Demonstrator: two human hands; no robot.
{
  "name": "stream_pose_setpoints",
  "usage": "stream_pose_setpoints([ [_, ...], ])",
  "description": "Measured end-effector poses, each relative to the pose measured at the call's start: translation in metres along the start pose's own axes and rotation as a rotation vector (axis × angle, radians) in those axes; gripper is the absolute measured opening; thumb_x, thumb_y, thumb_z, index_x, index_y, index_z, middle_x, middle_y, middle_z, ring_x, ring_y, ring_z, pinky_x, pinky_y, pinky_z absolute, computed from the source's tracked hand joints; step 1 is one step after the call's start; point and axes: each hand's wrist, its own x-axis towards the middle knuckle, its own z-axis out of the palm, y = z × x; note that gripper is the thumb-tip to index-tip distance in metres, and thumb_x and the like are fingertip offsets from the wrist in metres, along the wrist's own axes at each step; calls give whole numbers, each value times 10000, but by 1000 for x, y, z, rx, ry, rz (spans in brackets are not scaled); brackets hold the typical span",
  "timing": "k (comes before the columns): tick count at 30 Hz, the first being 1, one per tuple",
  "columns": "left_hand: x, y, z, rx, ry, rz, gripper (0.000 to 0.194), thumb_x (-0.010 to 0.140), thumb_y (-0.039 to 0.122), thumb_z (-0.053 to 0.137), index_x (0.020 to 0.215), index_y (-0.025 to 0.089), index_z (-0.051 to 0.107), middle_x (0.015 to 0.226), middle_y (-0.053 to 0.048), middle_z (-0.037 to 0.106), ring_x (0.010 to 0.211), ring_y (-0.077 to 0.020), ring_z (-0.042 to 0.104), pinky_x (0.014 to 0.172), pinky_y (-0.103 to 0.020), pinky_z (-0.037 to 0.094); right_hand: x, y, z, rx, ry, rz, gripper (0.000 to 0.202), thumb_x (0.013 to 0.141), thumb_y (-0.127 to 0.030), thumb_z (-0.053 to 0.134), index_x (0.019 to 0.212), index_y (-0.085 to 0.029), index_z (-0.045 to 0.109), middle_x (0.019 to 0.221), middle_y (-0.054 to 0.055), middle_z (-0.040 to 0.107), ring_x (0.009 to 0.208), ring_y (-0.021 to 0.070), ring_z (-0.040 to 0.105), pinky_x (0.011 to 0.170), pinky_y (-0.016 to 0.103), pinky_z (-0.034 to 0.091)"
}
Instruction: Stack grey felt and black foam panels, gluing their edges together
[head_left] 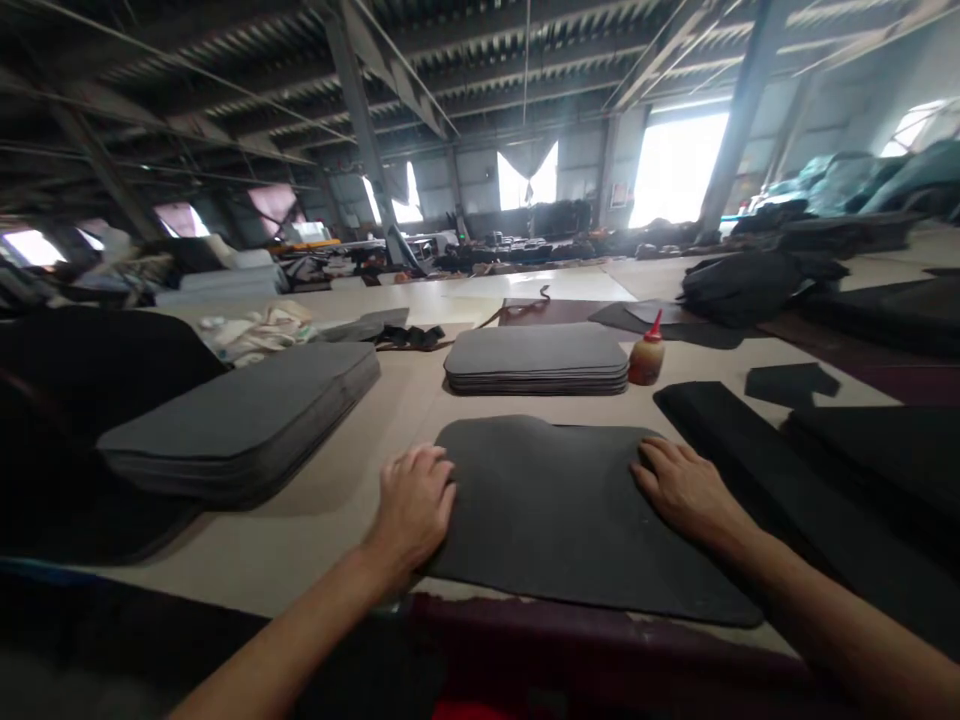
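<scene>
A dark grey sheet (555, 510) with rounded corners lies before me at the table's front edge. Its far edge is wavy, slightly raised left of the middle. My left hand (416, 500) is closed at the sheet's left edge, fingers bent and pressed together. On the far right corner, my right hand (682, 485) grips the edge with its fingers curled over the top. Just beyond the sheet sits a neat stack of similar grey pieces (536, 355). Beside that stack stands a bottle (646, 360) of amber liquid with a red pointed cap.
Another tall stack of grey pieces (247, 415) stands at left on the pale table (315, 560). Long black pieces (720, 430) lie close to my right arm. Farther back are a crumpled cloth (262, 330), a dark bundle (750, 285) and a brown strap (517, 303).
</scene>
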Motion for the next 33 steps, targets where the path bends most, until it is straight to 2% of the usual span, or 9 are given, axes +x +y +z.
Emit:
stream_pose_setpoints([
  [4,21,38,-1,-257,-168,239,168,968,262,520,1082,189,619,1205,-86,621,1129,-238,557,1001,-402,460,-1,5,7,-4,35,-19,436,1002,-422,366,1203,-154,645,1351,154,595,1193,338,562,962,466,495],
  [8,49,61,16,-294,-234,424,144,965,282,534,1016,185,627,1101,-80,640,1015,-225,584,946,-369,487,0,11,12,2,41,-67,417,987,-396,378,1191,-173,666,1329,153,614,1182,337,575,992,483,480],
  [11,64,58,32,-289,-196,414,139,965,240,513,939,181,636,996,-78,646,949,-226,581,902,-369,486,-1,12,15,12,36,-58,415,977,-391,399,1209,-176,667,1348,148,603,1194,339,571,990,482,483],
  [14,69,51,44,-340,-136,378,132,953,189,510,924,183,639,982,-72,647,956,-220,568,895,-361,475,-3,9,12,38,35,-26,416,973,-408,426,1230,-180,661,1356,144,599,1206,331,564,983,465,488],
  [18,65,44,52,-495,-70,369,118,939,163,522,902,198,628,961,-55,652,950,-208,576,887,-353,470,2,7,-6,56,8,9,375,964,-393,442,1183,-211,686,1324,118,623,1189,317,570,972,453,482],
  [21,65,42,54,-564,1,314,98,934,159,531,927,204,617,976,-56,655,978,-212,575,900,-366,471,23,4,-26,134,-22,7,304,931,-348,495,1096,-224,718,1194,99,677,1073,285,611,925,393,486],
  [24,68,41,57,-581,24,294,108,902,177,593,1006,199,613,1077,-72,653,1068,-228,555,968,-398,460,59,-4,-36,305,-129,-7,246,923,-273,509,993,-211,736,1059,79,692,893,211,641,803,301,477],
  [29,69,39,58,-622,-10,312,143,899,211,613,1042,209,609,1111,-77,653,1101,-243,548,992,-425,458,120,-10,-18,492,-339,9,107,811,-188,655,855,-196,752,905,38,699,802,175,623,724,251,434],
  [33,68,39,57,-613,-39,302,135,898,222,621,1032,213,607,1106,-74,651,1103,-254,549,982,-425,456,146,-5,1,587,-455,3,96,783,-216,679,852,-201,745,801,-12,714,742,148,632,663,216,443],
])
